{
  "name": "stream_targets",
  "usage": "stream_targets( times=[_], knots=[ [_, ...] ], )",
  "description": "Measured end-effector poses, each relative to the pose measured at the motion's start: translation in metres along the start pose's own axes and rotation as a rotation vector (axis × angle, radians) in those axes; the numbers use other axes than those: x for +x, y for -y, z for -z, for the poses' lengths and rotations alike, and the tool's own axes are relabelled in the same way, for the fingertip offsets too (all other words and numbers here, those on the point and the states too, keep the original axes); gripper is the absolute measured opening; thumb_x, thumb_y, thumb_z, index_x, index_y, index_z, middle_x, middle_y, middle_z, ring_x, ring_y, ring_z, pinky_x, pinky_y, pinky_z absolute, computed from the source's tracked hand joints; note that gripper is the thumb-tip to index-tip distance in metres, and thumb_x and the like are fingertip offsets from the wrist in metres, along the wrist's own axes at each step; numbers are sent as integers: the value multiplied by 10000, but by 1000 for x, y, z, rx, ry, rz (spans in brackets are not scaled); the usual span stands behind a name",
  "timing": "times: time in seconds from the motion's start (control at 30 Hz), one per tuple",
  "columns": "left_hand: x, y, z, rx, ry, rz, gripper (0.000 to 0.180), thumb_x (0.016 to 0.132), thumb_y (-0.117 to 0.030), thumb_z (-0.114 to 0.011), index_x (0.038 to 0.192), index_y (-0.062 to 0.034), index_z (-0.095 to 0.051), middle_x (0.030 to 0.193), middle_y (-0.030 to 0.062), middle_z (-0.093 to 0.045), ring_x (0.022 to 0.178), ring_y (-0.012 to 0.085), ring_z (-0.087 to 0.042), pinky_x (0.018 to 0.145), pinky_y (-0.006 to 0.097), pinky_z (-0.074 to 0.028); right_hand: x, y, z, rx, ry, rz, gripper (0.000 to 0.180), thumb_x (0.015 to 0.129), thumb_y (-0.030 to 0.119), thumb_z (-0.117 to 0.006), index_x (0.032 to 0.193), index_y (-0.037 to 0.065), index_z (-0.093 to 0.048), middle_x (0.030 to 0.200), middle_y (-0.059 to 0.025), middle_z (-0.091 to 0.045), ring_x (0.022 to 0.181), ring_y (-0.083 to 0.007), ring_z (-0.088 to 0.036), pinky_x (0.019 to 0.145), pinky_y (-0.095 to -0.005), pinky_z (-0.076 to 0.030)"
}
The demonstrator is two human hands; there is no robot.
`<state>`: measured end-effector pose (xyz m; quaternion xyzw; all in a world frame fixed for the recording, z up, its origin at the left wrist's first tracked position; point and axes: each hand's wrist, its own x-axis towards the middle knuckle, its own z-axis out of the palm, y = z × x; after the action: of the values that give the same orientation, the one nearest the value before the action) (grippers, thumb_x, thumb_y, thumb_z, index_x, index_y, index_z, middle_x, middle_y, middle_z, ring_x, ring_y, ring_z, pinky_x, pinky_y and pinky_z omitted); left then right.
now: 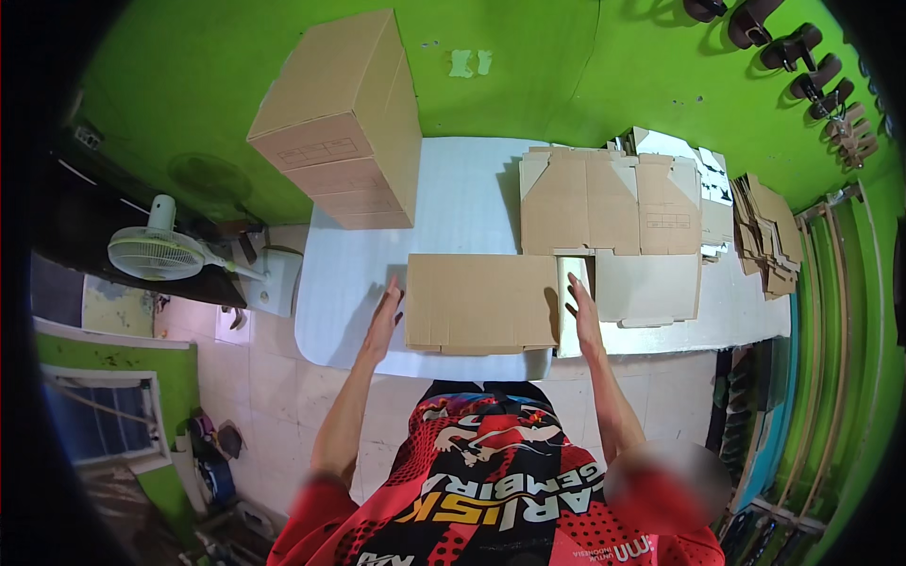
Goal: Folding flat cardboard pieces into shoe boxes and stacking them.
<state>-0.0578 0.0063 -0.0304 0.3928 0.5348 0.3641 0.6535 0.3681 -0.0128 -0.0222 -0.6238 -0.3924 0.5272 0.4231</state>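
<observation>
A brown cardboard box (481, 300) lies closed on the table in front of me, its long side running left to right. My left hand (384, 316) is upright beside the box's left end, fingers stretched out and holding nothing. Past the right end, my right hand (583, 307) is raised with its fingers apart, a gap showing between it and the box. Behind the box to the right lies a stack of flat, unfolded cardboard pieces (604, 203), with a paler sheet (648, 286) at its near side.
Tall stacked brown boxes (344, 132) stand at the table's back left. The white table (453, 193) meets a green wall. More flat cardboard (769, 236) leans at the far right. A white fan (159, 247) is on the left, and sandals (793, 47) hang at the upper right.
</observation>
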Motion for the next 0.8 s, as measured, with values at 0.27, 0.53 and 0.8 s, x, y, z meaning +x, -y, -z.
stream_targets(
  times=[0.27,0.53,0.8],
  knots=[
    [-20,31,-42,127,-136,-25,905,1066,-394,-586,1693,-101,-3,1772,145,1,1628,283,-28,1302,421,-137,-33,-24,-42,-200,-9,178,863,1036,562,-514,1669,51,-224,1736,-199,-187,1613,-330,-144,1295,-445,-137],
    [-38,-8,-37,1137,125,-427,1335,564,-616,-957,1660,-200,-319,1758,190,43,1617,408,67,1246,702,-21,-40,12,-38,-1119,351,746,1068,716,803,-751,1580,237,-475,1717,-110,-287,1595,-388,-206,1286,-627,-74],
    [-20,39,-19,1235,58,-686,1166,677,-497,-951,1644,-228,-357,1755,193,34,1612,423,-54,1272,518,-280,-27,-14,-47,-1275,296,909,782,876,694,-675,1488,216,-579,1641,-102,-423,1536,-345,-350,1269,-660,-131]
  ],
)
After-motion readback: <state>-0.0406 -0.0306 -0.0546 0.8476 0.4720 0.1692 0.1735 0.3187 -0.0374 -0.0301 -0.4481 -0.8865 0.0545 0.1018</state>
